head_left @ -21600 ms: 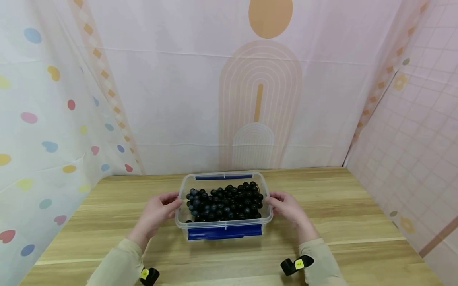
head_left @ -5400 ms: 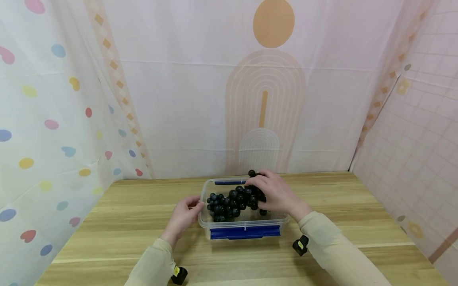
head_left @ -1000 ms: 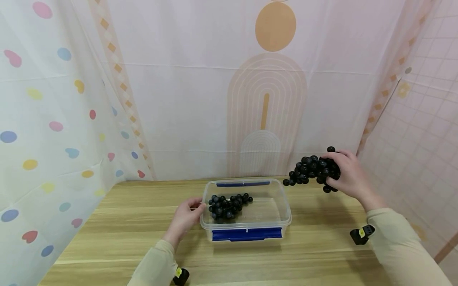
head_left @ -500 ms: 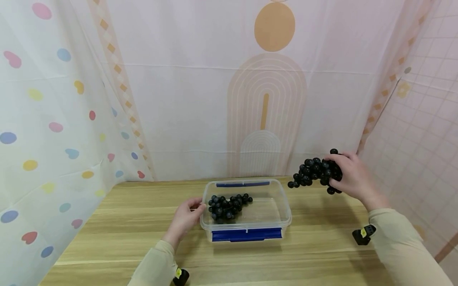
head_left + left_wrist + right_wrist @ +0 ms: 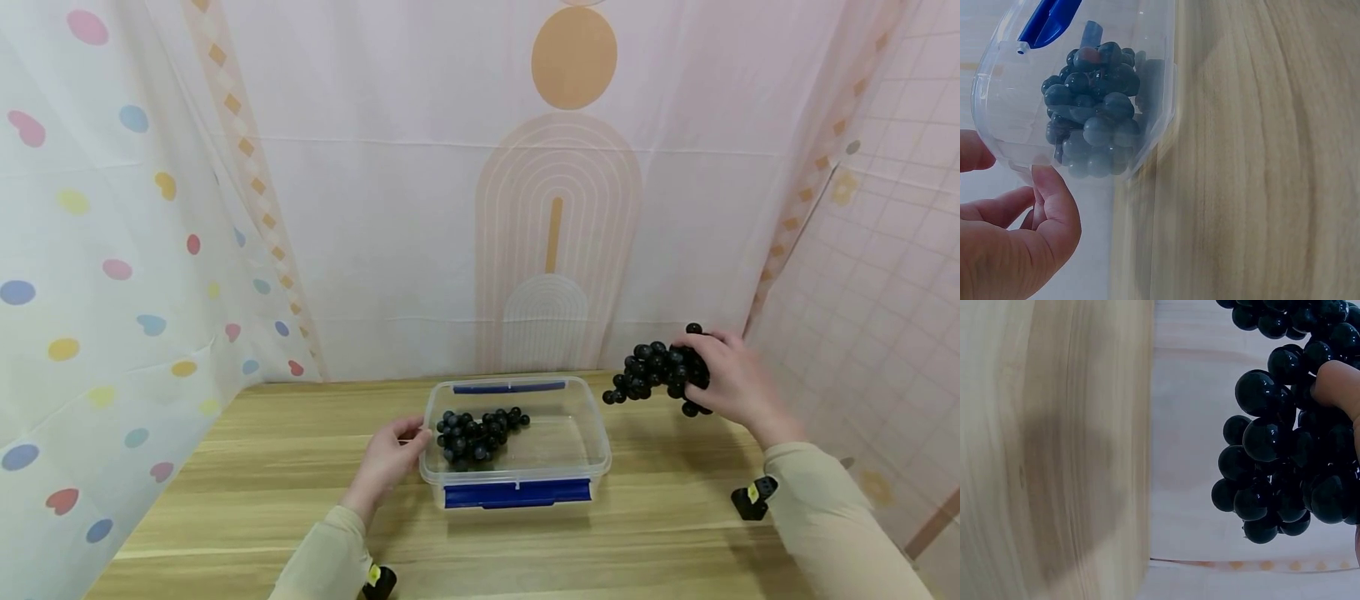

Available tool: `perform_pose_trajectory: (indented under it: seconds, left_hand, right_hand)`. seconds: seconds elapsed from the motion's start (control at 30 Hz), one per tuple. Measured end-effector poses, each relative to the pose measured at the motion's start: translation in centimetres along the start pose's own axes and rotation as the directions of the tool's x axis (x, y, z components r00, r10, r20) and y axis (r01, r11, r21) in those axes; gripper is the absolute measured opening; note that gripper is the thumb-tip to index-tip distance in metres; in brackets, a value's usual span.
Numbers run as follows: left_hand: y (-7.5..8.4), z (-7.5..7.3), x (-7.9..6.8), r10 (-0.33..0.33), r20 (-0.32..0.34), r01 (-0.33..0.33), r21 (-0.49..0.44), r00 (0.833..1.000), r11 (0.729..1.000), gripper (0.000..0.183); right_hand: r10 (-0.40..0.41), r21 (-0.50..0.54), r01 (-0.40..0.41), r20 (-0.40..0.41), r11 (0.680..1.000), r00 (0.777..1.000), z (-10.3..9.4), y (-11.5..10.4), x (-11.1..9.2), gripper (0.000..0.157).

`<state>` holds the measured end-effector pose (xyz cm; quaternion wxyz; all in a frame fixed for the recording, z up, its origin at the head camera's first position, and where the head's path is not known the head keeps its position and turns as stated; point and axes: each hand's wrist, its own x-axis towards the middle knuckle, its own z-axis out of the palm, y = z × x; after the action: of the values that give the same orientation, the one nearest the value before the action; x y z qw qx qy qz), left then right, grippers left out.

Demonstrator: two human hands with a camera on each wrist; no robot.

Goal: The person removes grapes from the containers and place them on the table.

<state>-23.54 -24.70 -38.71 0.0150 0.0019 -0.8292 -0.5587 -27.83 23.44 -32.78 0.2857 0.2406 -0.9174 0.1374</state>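
A clear plastic food container with blue clips stands uncovered on the table. My left hand pinches its left rim; in the left wrist view the thumb presses at the container's corner. Inside, toward the left side, lies a bunch of dark grapes. Up in the air to the right of the container, my right hand grips another bunch of dark grapes from its right end. That bunch's thin tail points left, and its shadow falls on the wood in the right wrist view.
The wooden table ends at a patterned curtain behind the container. Further curtains hang along the left and right sides. A small black camera is strapped to the right wrist, another to the left.
Since the earlier frames, the right hand has lifted one grape bunch from the container and carried it right. Over the last half second it sinks slightly. The left hand stays on the rim.
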Motion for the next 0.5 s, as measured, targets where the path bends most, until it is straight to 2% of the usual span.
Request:
perform_pose_trajectory:
  seconds: [0.5]
  left_hand:
    - [0.0, 0.0, 0.1, 0.000, 0.006, 0.000, -0.006, 1.000, 1.000, 0.039]
  right_hand:
    - [-0.025, -0.022, 0.026, 0.044, 0.999, 0.999, 1.6, -0.4, -0.6, 0.061]
